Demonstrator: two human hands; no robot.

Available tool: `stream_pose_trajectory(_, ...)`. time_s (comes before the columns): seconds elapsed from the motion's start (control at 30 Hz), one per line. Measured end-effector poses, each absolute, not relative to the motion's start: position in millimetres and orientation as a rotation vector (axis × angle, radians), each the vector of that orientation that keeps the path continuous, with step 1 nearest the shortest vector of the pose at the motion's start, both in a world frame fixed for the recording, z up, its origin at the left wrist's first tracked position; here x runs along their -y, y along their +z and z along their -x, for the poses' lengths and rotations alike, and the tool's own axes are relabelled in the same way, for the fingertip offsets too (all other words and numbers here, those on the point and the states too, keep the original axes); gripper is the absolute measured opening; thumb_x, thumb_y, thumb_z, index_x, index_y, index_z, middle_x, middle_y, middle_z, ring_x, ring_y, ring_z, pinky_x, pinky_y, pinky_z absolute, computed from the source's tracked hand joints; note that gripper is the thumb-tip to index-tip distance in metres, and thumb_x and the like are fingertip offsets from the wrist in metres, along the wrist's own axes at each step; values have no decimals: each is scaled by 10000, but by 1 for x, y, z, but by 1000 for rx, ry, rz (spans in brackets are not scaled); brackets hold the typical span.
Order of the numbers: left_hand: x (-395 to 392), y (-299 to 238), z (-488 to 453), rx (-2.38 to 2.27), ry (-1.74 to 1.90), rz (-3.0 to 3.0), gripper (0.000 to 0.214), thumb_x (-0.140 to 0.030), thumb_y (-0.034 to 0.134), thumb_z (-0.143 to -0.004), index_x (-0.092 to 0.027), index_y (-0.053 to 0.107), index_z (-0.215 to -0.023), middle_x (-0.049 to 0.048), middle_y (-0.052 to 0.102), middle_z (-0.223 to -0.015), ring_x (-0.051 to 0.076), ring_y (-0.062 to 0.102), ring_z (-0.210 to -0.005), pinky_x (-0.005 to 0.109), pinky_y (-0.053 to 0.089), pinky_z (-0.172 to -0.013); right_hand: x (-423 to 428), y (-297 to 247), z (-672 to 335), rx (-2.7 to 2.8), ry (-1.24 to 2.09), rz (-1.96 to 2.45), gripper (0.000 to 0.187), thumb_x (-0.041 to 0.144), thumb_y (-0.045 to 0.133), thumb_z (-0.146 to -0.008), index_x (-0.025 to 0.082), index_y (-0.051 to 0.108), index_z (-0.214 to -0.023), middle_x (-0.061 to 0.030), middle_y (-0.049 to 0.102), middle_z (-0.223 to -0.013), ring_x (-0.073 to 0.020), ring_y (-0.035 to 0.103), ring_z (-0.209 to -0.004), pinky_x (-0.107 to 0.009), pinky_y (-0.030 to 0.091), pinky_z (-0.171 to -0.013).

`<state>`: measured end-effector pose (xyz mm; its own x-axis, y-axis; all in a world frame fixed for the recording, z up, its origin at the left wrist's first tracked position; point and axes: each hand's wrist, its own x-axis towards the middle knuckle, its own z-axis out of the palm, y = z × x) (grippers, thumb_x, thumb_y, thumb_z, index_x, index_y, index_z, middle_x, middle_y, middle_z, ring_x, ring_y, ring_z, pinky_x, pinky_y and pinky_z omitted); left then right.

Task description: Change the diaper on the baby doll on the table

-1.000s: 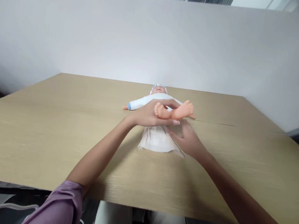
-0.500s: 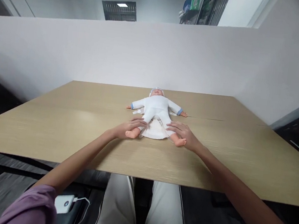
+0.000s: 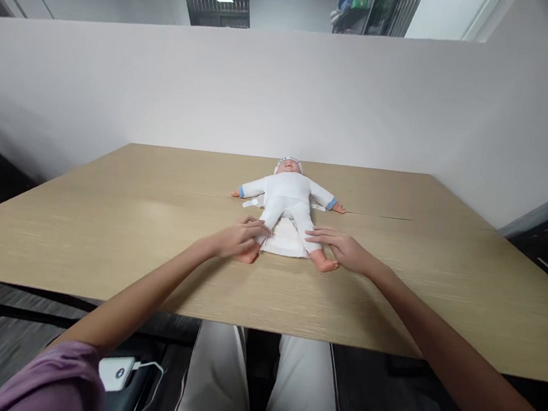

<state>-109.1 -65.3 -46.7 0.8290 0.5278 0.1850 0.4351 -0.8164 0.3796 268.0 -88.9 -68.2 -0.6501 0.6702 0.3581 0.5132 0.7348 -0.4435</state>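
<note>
A baby doll in a white suit and cap lies on its back on the wooden table, arms spread and legs apart. Under its hips and between its legs lies a white diaper. My left hand rests on the doll's lower leg on the left, fingers curled over it. On the other side, my right hand lies on the other lower leg with fingers stretched toward the diaper's edge.
A white partition wall stands behind the table. Under the table's near edge are my legs in light trousers and a white device with a cable at the lower left. Shelves with items show at the top right.
One second ago my left hand held the doll's feet raised above the diaper. The legs now lie flat and apart, and both hands rest on them, slightly shifted inward.
</note>
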Motion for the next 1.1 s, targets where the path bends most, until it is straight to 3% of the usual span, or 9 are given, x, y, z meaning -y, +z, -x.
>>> stream_pose_trajectory(0.07,73,-46,99,-846,407,-2680,389,-424,534,-1003,-233,597,-1336,90,613,-1367,327,488,-1251,499,417,-1113,96,-66,-260,2406,373,975,399,299,422,-1055,292,663,-1373,-34,671,-1417,-233,579,-1359,-452,464,-1163)
stream_pose_trajectory(0.13,80,-49,88,-972,419,-2703,521,-562,660,-910,-218,587,-1295,108,598,-1338,352,483,-1205,506,435,-1058,107,-67,-247,2429,232,1067,465,437,571,-1006,269,604,-1437,-83,651,-1415,-299,561,-1354,-503,469,-1140)
stream_pose_trajectory(0.23,87,-57,76,-1107,430,-2782,417,-456,682,-900,-196,589,-1212,126,592,-1298,356,481,-1182,505,428,-1031,123,-75,-225,2457,-41,1170,630,475,691,-929,219,554,-1488,-157,608,-1426,-374,511,-1359,-560,452,-1119)
stream_pose_trajectory(0.33,88,-61,71,-1176,448,-2822,185,-289,572,-953,-202,610,-1111,122,612,-1252,332,499,-1150,492,419,-1019,128,-84,-210,2407,-191,1264,426,295,623,-969,215,636,-1387,-172,618,-1374,-364,517,-1311,-539,463,-1079)
stream_pose_trajectory(0.4,85,-59,70,-1193,486,-2783,161,-255,496,-988,-215,618,-1085,108,645,-1190,315,517,-1111,475,425,-996,123,-85,-207,2379,-194,1288,293,210,571,-978,222,704,-1239,-155,651,-1280,-341,548,-1226,-501,484,-1023)
stream_pose_trajectory(0.57,60,-38,69,-1205,692,-2504,198,-307,463,-1005,-242,624,-1099,57,686,-979,279,575,-978,416,463,-901,87,-64,-212,2268,25,1235,196,193,477,-1000,211,672,-1009,-97,663,-985,-281,585,-970,-421,496,-877)
stream_pose_trajectory(0.77,-12,-10,57,-1100,919,-2292,184,-284,492,-932,-220,605,-1062,56,660,-1148,272,556,-1119,409,418,-1027,13,-38,-207,2017,187,1071,214,296,425,-1001,209,616,-1043,-125,622,-1167,-278,588,-1127,-420,439,-1030)
stream_pose_trajectory(0.93,-73,-8,40,-1156,910,-1877,73,-272,500,-941,-213,541,-955,5,561,-857,211,526,-873,340,424,-870,-57,-37,-200,1826,523,1405,257,413,425,-965,238,520,-801,-35,611,-840,-231,552,-845,-364,438,-844)
stream_pose_trajectory(1.1,-94,-24,33,-1124,908,-1667,96,-287,543,-904,-197,526,-873,6,532,-838,187,511,-842,309,423,-827,-84,-45,-201,1777,719,1434,308,485,434,-943,229,554,-822,-6,625,-832,-196,548,-830,-299,444,-770)
